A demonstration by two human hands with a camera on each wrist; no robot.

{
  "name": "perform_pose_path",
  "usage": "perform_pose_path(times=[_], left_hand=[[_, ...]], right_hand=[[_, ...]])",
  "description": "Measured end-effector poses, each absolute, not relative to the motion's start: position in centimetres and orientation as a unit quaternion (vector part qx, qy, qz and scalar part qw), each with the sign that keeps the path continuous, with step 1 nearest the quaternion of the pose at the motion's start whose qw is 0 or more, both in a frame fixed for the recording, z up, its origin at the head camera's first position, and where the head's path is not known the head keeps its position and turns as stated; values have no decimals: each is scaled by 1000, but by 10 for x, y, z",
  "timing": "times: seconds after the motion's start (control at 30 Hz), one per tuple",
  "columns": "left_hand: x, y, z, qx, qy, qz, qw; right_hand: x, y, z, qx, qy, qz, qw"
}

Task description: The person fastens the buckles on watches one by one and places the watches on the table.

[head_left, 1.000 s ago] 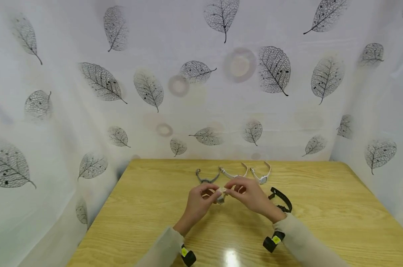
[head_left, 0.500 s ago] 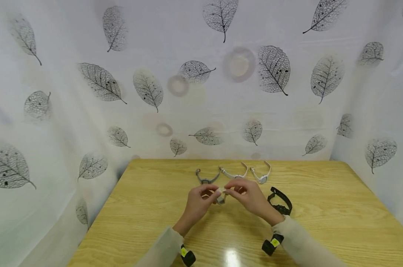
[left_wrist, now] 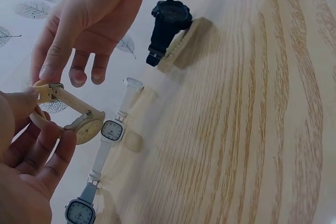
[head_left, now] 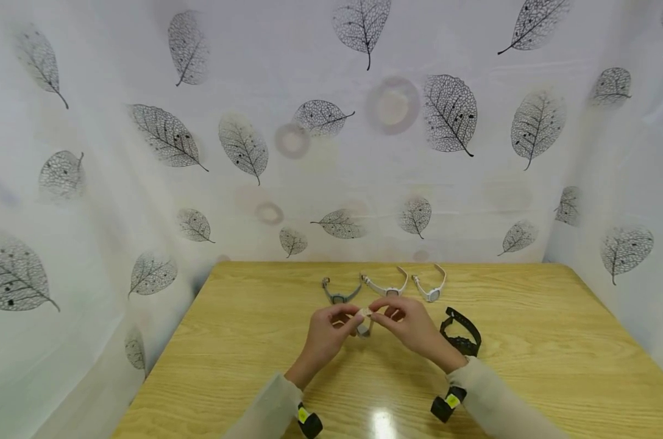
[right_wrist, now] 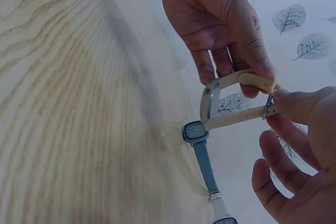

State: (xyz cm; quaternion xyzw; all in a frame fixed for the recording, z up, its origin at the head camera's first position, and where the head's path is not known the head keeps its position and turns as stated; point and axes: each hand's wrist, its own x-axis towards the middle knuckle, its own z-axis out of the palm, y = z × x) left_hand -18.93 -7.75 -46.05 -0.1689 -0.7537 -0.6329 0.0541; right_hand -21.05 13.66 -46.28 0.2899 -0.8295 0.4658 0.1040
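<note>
A cream wristwatch [head_left: 364, 331] is held up over the table between both hands. Its strap forms a loop, the dial [left_wrist: 89, 129] hanging at the end away from the fingers. With thumb and fingers, my left hand [head_left: 325, 336] pinches one side of the strap beside the buckle. My right hand [head_left: 414, 323] pinches the strap at the metal buckle [right_wrist: 269, 105], thumb and forefinger right at the strap end. The left wrist view shows the left hand's other fingers along the strap near the case. Part of the buckle is hidden behind fingertips.
Behind the hands lie a grey-blue watch [head_left: 339, 298], a white watch with a squarish case [head_left: 392, 292] and another white watch [head_left: 432, 295]. A black watch [head_left: 464, 345] stands beside the right wrist. A leaf-print curtain [head_left: 331, 183] borders the wooden table [head_left: 244, 341].
The right hand and wrist have shifted slightly, showing more of the black watch. The held strap loop has turned a little, and both hands keep their pinch on it.
</note>
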Motion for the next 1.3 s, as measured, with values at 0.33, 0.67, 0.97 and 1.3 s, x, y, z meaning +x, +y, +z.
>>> perform_pose_path(times=[0.33, 0.67, 0.97, 1.3], left_hand=[[-187, -78, -457, -168, -745, -643, 57], [-179, -74, -447, -156, -753, -636, 58], [-190, -75, -460, -146, -760, -631, 51], [-205, -84, -474, -134, -725, -674, 52]], right_hand=[[-212, 135, -466, 320, -803, 482, 142], [-213, 130, -467, 349, -800, 463, 156], [-211, 128, -466, 327, -810, 462, 151], [-211, 133, -469, 294, -817, 472, 152]])
